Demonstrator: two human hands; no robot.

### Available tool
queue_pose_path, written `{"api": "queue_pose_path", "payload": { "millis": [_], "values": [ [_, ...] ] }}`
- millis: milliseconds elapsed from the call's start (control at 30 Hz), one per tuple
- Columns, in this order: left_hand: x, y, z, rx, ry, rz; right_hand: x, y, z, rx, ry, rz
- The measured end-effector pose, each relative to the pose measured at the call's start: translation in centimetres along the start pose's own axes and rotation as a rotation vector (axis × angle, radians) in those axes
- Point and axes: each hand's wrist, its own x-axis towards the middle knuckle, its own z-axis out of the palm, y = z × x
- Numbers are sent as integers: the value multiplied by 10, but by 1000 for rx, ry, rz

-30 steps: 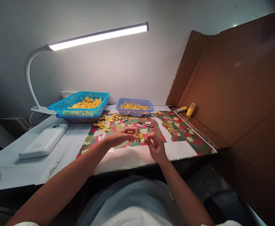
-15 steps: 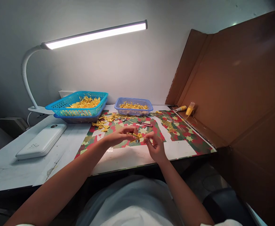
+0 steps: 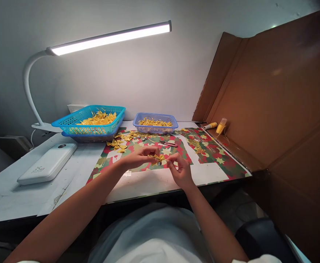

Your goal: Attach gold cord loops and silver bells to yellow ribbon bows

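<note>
Between my two hands, just above the table, is a small gold ribbon bow (image 3: 161,157) with a silver bell (image 3: 159,163) hanging under it. My left hand (image 3: 145,155) pinches the bow from the left, and a thin gold cord sticks out beside its fingers. From the right, my right hand (image 3: 180,170) closes thumb and forefinger on the bow's other side; the exact bit it grips is too small to make out. Beyond the hands lie pink-handled thread snips (image 3: 168,144), loose gold bows (image 3: 117,144) and a few silver bells (image 3: 143,138).
At the back stand a turquoise basket (image 3: 94,129) of yellow bows and a blue basket (image 3: 156,128) of gold pieces. A white power bank (image 3: 49,164) lies left, under a lit lamp (image 3: 110,38). Yellow thread spools (image 3: 221,126) sit by the cardboard wall (image 3: 280,95) on the right.
The view has shifted very slightly. Both hands keep their places around the bow; the bell beneath it has turned or dropped out of sight a little.
</note>
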Motion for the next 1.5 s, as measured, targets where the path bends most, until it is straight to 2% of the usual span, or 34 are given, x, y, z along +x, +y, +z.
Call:
{"api": "queue_pose_path", "payload": {
  "millis": [367,633,967,1200,1333,1500],
  "values": [
    [0,3,-2,83,-13,0,-1,0,0,-23,9,4],
    [1,-1,-2,53,-32,-6,0,-1,3,-20,-8,41],
    [0,0,0,4,-9,-56,-2,7,6,183,-34,157],
    [2,-11,3,-174,-20,-128,1,7,8,300,-43,226],
    [3,-13,6,-298,15,-150,2,5,12,385,-13,278],
    [5,-15,7,-331,56,-162,1,3,15,394,-6,277]
  ]
}}
